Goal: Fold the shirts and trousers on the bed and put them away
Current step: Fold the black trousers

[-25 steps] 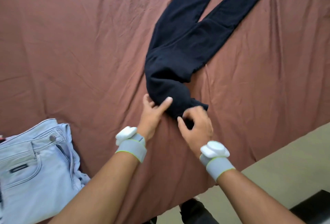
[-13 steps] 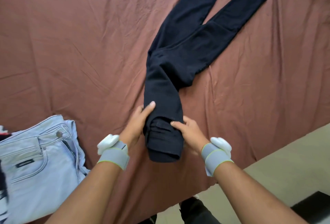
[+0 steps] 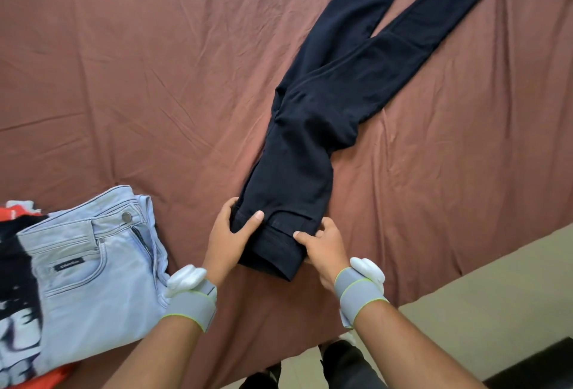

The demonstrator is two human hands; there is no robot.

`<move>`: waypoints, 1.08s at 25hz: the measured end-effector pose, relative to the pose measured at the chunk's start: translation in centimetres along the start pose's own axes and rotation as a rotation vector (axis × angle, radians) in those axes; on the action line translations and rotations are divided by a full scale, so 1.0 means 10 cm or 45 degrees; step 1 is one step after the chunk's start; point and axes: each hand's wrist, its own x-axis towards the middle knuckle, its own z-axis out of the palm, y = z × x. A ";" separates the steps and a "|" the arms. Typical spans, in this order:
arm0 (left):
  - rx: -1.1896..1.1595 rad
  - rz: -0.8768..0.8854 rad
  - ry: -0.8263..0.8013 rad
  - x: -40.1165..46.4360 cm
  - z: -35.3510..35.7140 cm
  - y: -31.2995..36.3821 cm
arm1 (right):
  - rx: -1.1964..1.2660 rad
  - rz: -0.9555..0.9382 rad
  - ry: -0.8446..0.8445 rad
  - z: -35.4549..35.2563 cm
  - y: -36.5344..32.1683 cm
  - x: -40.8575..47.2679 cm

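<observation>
Dark navy trousers [image 3: 313, 140] lie on the brown bed sheet [image 3: 124, 78], legs spread toward the upper right, waistband end near me. My left hand [image 3: 229, 235] grips the left corner of the waistband, thumb on top of the cloth. My right hand [image 3: 322, 241] pinches the right corner of the waistband, thumb on top and fingers under the edge. Light blue jeans [image 3: 93, 271] lie at the lower left, partly over a black, white and orange printed garment [image 3: 15, 295].
The bed's near edge runs diagonally at the lower right, with beige floor [image 3: 496, 295] beyond it. A dark object [image 3: 542, 364] sits at the bottom right corner. My feet show below the bed edge. Bare sheet stretches across the upper left.
Both hands have drawn the waistband end toward me and straightened the bunched upper part of the trousers. They went from touching the crumpled cloth to gripping the waistband's two corners.
</observation>
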 end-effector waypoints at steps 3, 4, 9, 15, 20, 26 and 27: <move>-0.444 -0.177 -0.208 0.08 -0.06 0.00 | 0.330 -0.079 0.025 0.03 -0.09 -0.06; -0.501 -0.158 -0.306 0.07 -0.06 0.03 | 0.443 -0.108 0.032 0.02 -0.11 -0.10; -0.077 0.385 -0.673 -0.07 -0.10 -0.08 | 0.791 -0.157 0.095 -0.11 -0.14 -0.25; -0.130 0.556 0.018 -0.01 0.10 0.13 | 0.382 -0.568 -0.373 0.46 -0.62 -0.32; -1.258 -0.272 0.444 0.31 -0.30 0.20 | -0.367 -0.416 0.305 0.46 -0.22 0.05; -1.190 -0.254 0.242 0.38 -0.46 0.22 | 0.140 0.003 0.152 0.50 -0.03 0.34; -1.167 -0.220 0.277 0.42 -0.45 0.29 | 0.245 -0.026 0.129 0.52 -0.08 0.36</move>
